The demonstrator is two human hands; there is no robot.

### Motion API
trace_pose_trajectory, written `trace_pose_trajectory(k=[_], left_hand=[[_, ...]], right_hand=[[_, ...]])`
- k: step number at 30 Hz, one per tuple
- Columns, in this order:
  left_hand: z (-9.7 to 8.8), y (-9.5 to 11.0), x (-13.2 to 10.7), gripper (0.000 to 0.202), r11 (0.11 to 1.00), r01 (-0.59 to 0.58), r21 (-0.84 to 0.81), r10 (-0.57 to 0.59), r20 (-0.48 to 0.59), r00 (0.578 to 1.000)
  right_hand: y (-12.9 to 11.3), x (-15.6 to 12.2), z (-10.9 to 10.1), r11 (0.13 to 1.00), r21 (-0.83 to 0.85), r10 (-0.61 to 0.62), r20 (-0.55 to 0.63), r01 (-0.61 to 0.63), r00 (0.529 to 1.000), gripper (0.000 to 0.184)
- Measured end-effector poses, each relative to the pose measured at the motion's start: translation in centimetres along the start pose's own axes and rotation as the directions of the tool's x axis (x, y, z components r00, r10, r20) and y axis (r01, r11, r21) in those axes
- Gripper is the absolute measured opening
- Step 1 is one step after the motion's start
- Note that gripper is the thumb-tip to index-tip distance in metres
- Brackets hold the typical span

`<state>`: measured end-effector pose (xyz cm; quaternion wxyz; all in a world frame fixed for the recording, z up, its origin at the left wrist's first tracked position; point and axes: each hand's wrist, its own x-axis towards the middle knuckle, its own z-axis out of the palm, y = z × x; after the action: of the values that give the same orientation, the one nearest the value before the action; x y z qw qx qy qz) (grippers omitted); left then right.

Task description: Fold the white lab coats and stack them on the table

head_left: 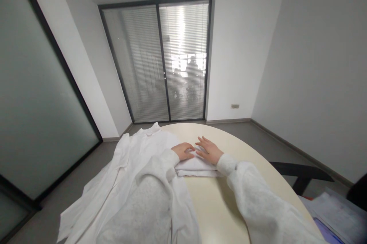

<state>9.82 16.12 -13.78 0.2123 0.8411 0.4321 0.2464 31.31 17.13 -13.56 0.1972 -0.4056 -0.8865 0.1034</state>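
Note:
My left hand (183, 151) and my right hand (208, 150) both rest flat on a small folded white cloth (197, 167) lying on a round cream table (218, 206). Fingers of both hands are spread, pressing the top of the fold. A larger unfolded white garment (126, 171) is spread over the table's left side and hangs off its edge, partly under my left sleeve.
A dark chair (301, 175) stands to the right of the table. Papers (332, 209) lie at the lower right. Glass doors with blinds (160, 60) are ahead, with people visible behind them. A frosted glass wall (31, 95) runs along the left.

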Motion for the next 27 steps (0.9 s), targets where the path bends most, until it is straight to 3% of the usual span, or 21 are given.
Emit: trace_pose_trajectory(k=[2,4,10,14,18,22,27], left_hand=[[1.1,0.3,-0.4,0.062,0.999,-0.028,0.028,0.027,0.059,0.998],[2.1,0.3,-1.2,0.084,0.995,0.0,0.098,-0.006,0.067,0.998],[4.1,0.3,-3.0,0.118,0.952,0.066,0.3,-0.111,0.137,0.984],[4.3,0.0,-2.8,0.11,0.971,0.073,0.226,-0.101,0.118,0.988],[3.5,-0.3,-1.5,0.066,0.995,0.089,0.045,-0.091,0.032,0.995],[4.1,-0.1,-1.0,0.053,0.974,0.145,0.173,-0.141,-0.035,0.989],[5.3,0.4,-1.5,0.058,0.955,0.12,0.272,-0.134,0.032,0.99]], right_hand=[[-1.1,-0.6,1.6,0.998,-0.055,0.018,0.127,-0.011,0.992,0.072],[-1.3,-1.4,3.3,0.994,-0.112,0.026,0.172,-0.007,0.985,0.081],[-0.6,-2.2,5.4,0.98,-0.196,-0.006,0.116,0.029,0.993,0.085],[-0.8,-2.2,5.0,0.981,-0.19,-0.002,0.131,0.028,0.991,0.086],[-0.8,-1.8,4.0,0.99,-0.141,0.041,0.155,-0.019,0.987,0.079],[-0.8,-1.5,3.5,0.986,-0.162,0.044,0.053,-0.035,0.998,0.064],[-1.0,-2.0,4.5,0.966,-0.224,-0.131,0.001,0.128,0.991,0.06]])
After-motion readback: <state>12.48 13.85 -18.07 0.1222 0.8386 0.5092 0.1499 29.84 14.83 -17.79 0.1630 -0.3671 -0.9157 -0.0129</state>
